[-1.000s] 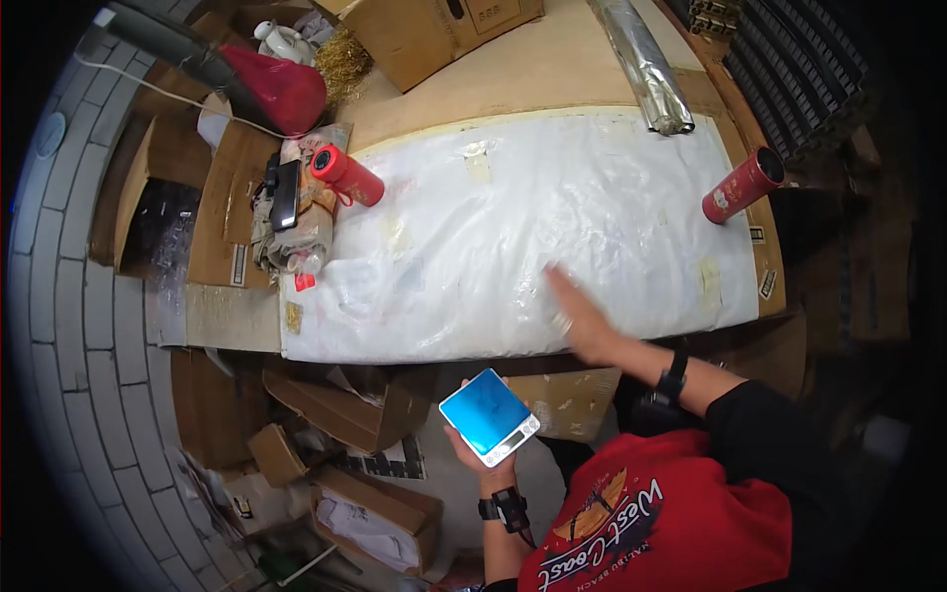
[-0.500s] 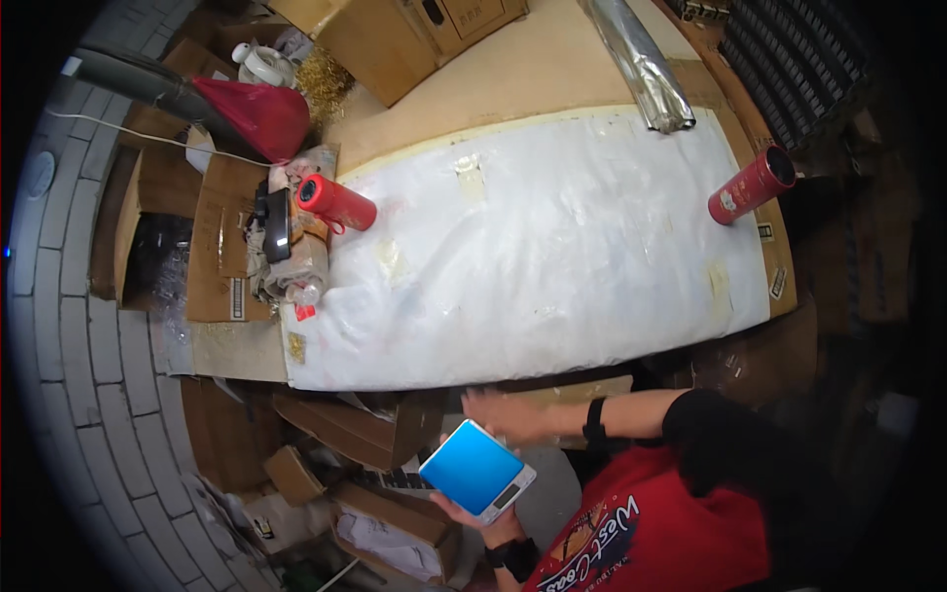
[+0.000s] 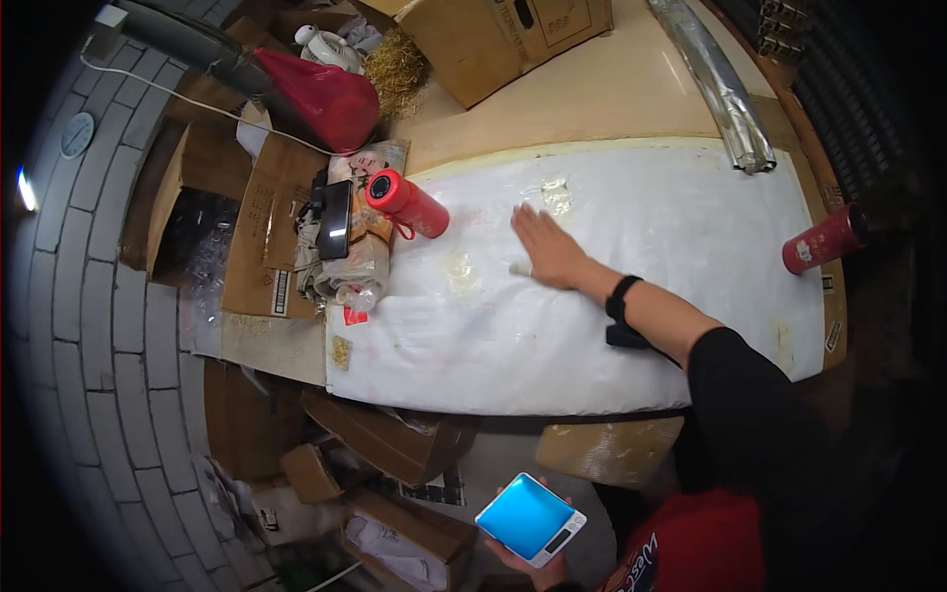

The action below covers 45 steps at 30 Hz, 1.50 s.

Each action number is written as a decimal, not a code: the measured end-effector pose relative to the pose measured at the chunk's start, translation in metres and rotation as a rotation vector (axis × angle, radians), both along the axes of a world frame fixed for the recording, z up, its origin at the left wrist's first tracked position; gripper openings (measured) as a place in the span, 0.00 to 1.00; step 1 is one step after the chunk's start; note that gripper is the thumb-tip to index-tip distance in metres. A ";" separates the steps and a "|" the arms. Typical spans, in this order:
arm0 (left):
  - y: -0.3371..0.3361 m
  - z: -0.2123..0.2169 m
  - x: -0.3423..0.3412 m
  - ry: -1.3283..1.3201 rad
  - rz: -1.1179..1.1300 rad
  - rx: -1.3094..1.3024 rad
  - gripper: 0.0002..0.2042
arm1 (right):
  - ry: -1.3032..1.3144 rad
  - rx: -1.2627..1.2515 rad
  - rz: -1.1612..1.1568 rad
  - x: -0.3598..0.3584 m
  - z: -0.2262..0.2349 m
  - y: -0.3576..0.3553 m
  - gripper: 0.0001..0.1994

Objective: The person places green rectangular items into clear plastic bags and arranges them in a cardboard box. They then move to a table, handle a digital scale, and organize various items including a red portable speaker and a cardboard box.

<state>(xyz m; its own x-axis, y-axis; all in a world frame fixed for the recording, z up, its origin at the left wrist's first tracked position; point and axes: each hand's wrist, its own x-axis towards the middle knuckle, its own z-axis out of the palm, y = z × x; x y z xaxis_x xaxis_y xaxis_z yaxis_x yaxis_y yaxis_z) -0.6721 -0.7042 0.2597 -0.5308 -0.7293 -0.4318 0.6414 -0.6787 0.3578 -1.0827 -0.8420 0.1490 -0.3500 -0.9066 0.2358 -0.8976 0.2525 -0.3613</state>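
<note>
My left hand [image 3: 548, 572] holds a flat digital scale [image 3: 527, 517] from below, in front of the table's near edge. The scale has a shiny blue square top, a white rim and a small dark display at one corner. Most of my left palm and fingers are hidden beneath it. My right hand [image 3: 552, 251] is stretched out over the white-covered table [image 3: 493, 365], palm down, with its fingers extended and nothing visible in it. Whether it touches the cover cannot be told. To its left a red bottle [image 3: 419, 209] with a strap stands on the table.
A darker red bottle [image 3: 824, 240] stands at the right edge. Back right lies a silver foil roll [image 3: 725, 99]. A phone [image 3: 336, 219] rests on a bagged bundle at the left. Cardboard boxes [image 3: 523, 39] stand at the back, more [image 3: 404, 538] below the near edge.
My right hand has moved from beside the scale, up and out over the table. The scale, still in my left hand, sits lower and farther right; the whole view has shifted.
</note>
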 end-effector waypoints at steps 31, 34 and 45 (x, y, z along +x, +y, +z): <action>-0.010 0.013 -0.148 -0.148 -0.040 -0.027 0.40 | -0.394 -0.143 0.861 0.135 -0.023 0.044 0.33; -0.026 0.039 -0.197 -0.160 -0.091 -0.176 0.41 | -1.386 -0.159 0.799 0.158 -0.044 0.085 0.22; -0.022 -0.004 -0.302 -0.086 -0.375 0.138 0.23 | -1.497 0.099 0.117 0.039 0.052 0.279 0.15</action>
